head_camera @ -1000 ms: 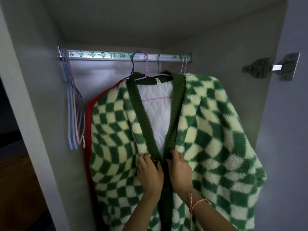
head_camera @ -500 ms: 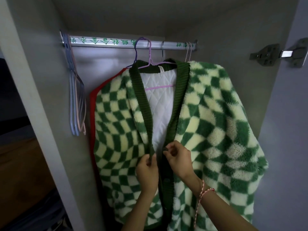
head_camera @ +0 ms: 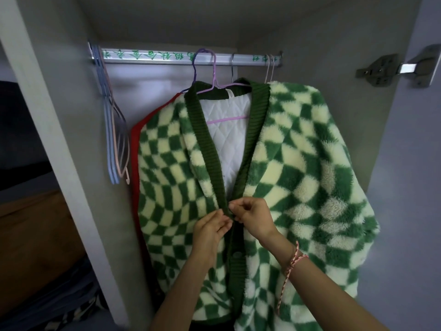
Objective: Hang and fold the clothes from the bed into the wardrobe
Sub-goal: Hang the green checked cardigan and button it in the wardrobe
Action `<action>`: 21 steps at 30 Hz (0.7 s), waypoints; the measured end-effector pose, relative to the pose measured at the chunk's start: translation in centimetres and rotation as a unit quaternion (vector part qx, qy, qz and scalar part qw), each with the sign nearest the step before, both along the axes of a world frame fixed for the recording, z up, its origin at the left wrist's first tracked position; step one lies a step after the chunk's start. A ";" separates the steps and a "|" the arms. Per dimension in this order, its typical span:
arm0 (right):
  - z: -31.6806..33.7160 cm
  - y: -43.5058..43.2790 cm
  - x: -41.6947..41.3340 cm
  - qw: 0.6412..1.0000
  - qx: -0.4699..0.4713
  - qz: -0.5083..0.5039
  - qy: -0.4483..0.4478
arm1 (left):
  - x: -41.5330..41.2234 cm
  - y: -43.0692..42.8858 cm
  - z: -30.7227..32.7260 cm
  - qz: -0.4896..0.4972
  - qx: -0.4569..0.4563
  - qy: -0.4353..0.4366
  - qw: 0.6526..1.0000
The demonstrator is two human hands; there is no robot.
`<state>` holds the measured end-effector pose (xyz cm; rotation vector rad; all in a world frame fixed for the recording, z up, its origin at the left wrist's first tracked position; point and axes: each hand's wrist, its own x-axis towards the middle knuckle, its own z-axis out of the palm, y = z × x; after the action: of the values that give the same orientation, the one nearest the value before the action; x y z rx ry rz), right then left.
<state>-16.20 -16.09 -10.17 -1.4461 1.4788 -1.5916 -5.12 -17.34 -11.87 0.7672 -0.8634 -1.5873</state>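
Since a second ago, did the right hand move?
Yes. The right hand climbed the cardigan's green band, slightly nearer the rail; a button now shows below it.

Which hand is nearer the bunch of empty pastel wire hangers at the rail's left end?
Left. The left hand pinches the front edge of the green-and-cream checked fleece cardigan, below and right of the empty pastel wire hangers; the right hand pinches it just beyond, farther right.

left hand (head_camera: 210, 232): bare, forearm bare | right hand (head_camera: 253, 218): bare, forearm bare | right wrist: red-and-white braided string bracelet (head_camera: 294, 258), loose end trailing along forearm
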 end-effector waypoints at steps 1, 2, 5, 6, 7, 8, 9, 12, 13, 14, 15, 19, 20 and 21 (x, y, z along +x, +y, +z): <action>0.0 0.0 0.0 1.000 0.001 -0.001 0.018 | 0.1 0.0 0.0 -0.024 0.010 0.012 1.000; 0.1 -0.1 0.0 0.999 0.002 -0.001 0.033 | 0.1 -0.1 -0.1 -0.044 0.021 0.025 0.998; 0.2 -0.1 -0.2 0.999 0.015 0.002 0.052 | 0.1 -0.3 -0.3 -0.085 0.056 0.055 0.993; 0.3 0.0 -0.3 0.998 0.021 0.003 0.056 | 0.1 -0.5 -0.3 -0.092 0.058 0.052 0.993; 0.3 0.0 -0.4 0.998 0.026 0.003 0.064 | 0.1 -0.6 -0.3 -0.098 0.052 0.042 0.993; 0.3 0.1 -0.4 0.997 0.030 0.005 0.074 | 0.1 -0.7 -0.4 -0.100 0.041 0.029 0.994; 0.4 0.1 -0.4 0.996 0.030 0.004 0.088 | 0.0 -0.8 -0.3 -0.099 0.025 0.009 0.995; 0.6 0.3 -0.1 0.993 0.023 -0.014 0.114 | -0.3 -0.9 0.0 -0.031 -0.052 -0.106 0.992; 0.5 0.4 0.2 0.993 0.016 -0.024 0.113 | -0.5 -1.1 -0.1 0.011 -0.087 -0.160 0.983; 0.4 0.6 0.7 0.993 0.010 -0.042 0.109 | -0.7 -1.3 -0.3 0.055 -0.120 -0.213 0.968; 0.3 0.8 1.2 0.993 0.005 -0.067 0.099 | -0.9 -1.4 -0.5 0.095 -0.152 -0.260 0.949; 0.2 1.2 2.8 0.982 0.018 -0.181 0.043 | -1.8 -1.6 -1.8 0.221 -0.248 -0.347 0.877; 0.3 1.1 2.8 0.979 0.027 -0.198 0.033 | -1.9 -1.2 -1.8 0.245 -0.280 -0.361 0.855; 0.5 1.0 2.9 0.976 0.034 -0.210 0.033 | -1.9 -0.9 -1.9 0.265 -0.318 -0.368 0.832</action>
<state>-13.32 -15.13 -9.66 -1.2101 1.9577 -1.7213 -7.02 -18.21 -13.77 1.0117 -1.4702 -0.4071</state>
